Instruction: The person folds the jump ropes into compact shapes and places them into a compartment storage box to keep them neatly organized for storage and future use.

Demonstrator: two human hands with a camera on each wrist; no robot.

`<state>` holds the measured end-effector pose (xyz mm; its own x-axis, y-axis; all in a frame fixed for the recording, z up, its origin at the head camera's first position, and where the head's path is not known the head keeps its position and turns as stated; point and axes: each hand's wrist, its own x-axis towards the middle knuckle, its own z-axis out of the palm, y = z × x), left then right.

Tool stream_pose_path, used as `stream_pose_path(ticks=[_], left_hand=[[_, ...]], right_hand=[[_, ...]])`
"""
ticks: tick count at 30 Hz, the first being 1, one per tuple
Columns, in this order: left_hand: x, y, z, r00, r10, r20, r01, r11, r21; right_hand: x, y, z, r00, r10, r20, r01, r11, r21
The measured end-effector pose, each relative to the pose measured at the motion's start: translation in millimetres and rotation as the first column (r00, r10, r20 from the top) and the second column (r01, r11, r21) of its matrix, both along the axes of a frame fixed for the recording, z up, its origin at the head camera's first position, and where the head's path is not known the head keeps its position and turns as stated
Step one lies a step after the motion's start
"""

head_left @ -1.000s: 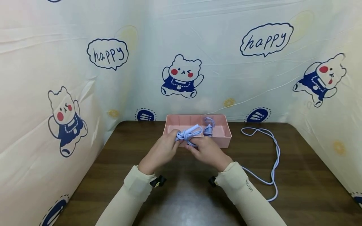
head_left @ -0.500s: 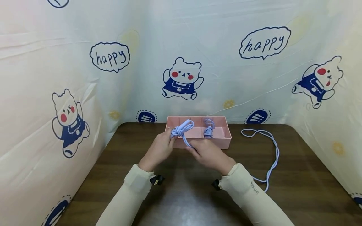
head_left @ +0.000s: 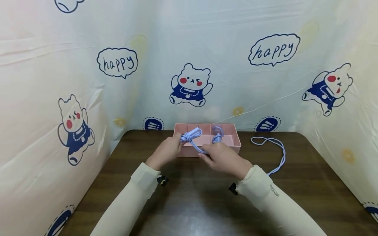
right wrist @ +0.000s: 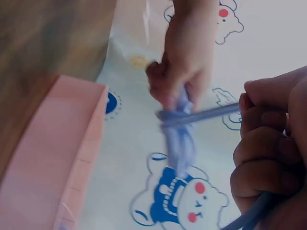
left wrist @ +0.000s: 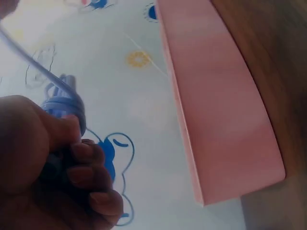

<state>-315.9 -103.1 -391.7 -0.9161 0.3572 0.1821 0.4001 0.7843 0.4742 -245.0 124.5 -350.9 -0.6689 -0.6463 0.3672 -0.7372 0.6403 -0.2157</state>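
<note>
In the head view, my left hand holds a folded bundle of light-blue cord in front of the pink box. Turns of cord wrap around the bundle's middle, and a pale end sticks out at upper right. My right hand grips the cord a short way to the right. A strand runs taut between bundle and right fingers in the right wrist view. More cord passes through the curled fingers of that hand. The left wrist view shows thumb and fingers around the bundle's lower part.
The pink box has dividers; a wound light-blue cord lies in a right-hand compartment. A doubled loose length of cord curves over the wooden table at right, partly hidden by my right forearm. A patterned curtain encloses the back and sides.
The bundle has moved left and turned slightly in my left hand. My right hand has moved right with its strand, opening a longer span. Less loose cord shows beside the right forearm.
</note>
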Motion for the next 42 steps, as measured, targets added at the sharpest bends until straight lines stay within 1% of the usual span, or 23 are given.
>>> stream_pose_path(ticks=[4,7,8,11,14,17,19,21,24,27,30,33,36,38,40,41,42], left_hand=[[6.6,3,3.0,0.998,-0.062,-0.013,0.06,0.994,-0.089],[13.0,5,5.9,0.991,-0.128,-0.035,0.122,0.982,-0.142],[15.4,5,6.9,0.988,-0.148,-0.04,0.14,0.977,-0.159],[22.2,3,9.3,0.979,-0.203,-0.033,0.193,0.963,-0.189],[28.3,3,10.6,0.97,-0.243,-0.022,0.235,0.953,-0.19],[33.2,3,11.7,0.959,-0.283,-0.016,0.275,0.945,-0.179],[35.5,3,12.9,0.952,-0.307,-0.006,0.302,0.94,-0.16],[36.9,5,14.7,0.94,-0.34,0.008,0.338,0.931,-0.14],[39.2,6,16.6,0.919,-0.394,0.021,0.394,0.915,-0.088],[41.7,7,16.6,0.896,-0.444,0.002,0.443,0.895,-0.055],[43.5,5,18.3,0.883,-0.47,-0.023,0.469,0.883,-0.03],[45.5,4,22.0,0.878,-0.477,-0.032,0.477,0.879,-0.014],[46.3,4,23.4,0.872,-0.489,-0.035,0.489,0.872,0.005],[46.6,4,23.1,0.863,-0.504,-0.035,0.505,0.863,0.014],[46.9,3,22.5,0.858,-0.512,-0.031,0.513,0.858,0.025],[47.0,3,22.2,0.858,-0.512,-0.032,0.513,0.858,0.028],[47.3,2,22.2,0.863,-0.505,-0.035,0.506,0.862,0.032]], right_hand=[[-2.4,3,14.9,0.994,0.014,-0.104,-0.009,0.998,0.056],[-5.3,4,27.0,0.987,0.021,-0.159,-0.006,0.996,0.092],[-6.3,4,30.7,0.985,0.021,-0.171,-0.004,0.995,0.102],[-9.4,5,41.1,0.985,0.022,-0.171,-0.001,0.992,0.122],[-12.8,8,49.1,0.983,0.022,-0.18,-0.002,0.994,0.111],[-18.4,11,54.1,0.98,0.049,-0.195,-0.032,0.996,0.086],[-23.2,13,55.1,0.977,0.063,-0.203,-0.046,0.995,0.087],[-28.7,14,54.9,0.976,0.069,-0.208,-0.05,0.994,0.094],[-36.0,16,53.1,0.974,0.067,-0.218,-0.048,0.995,0.092],[-42.6,17,50.6,0.981,0.066,-0.184,-0.055,0.996,0.067],[-52.0,20,48.1,0.994,0.052,-0.096,-0.048,0.998,0.041],[-60.4,24,44.3,1.0,0.019,0.003,-0.019,1.0,0.023],[-66.4,26,37.3,0.998,-0.012,0.063,0.01,0.999,0.038],[-69.1,25,30.9,0.995,-0.031,0.092,0.025,0.997,0.067],[-70.8,23,24.0,0.993,-0.048,0.106,0.038,0.995,0.094],[-71.1,22,21.0,0.992,-0.056,0.109,0.044,0.994,0.103],[-71.4,20,17.8,0.992,-0.059,0.112,0.047,0.993,0.105]])
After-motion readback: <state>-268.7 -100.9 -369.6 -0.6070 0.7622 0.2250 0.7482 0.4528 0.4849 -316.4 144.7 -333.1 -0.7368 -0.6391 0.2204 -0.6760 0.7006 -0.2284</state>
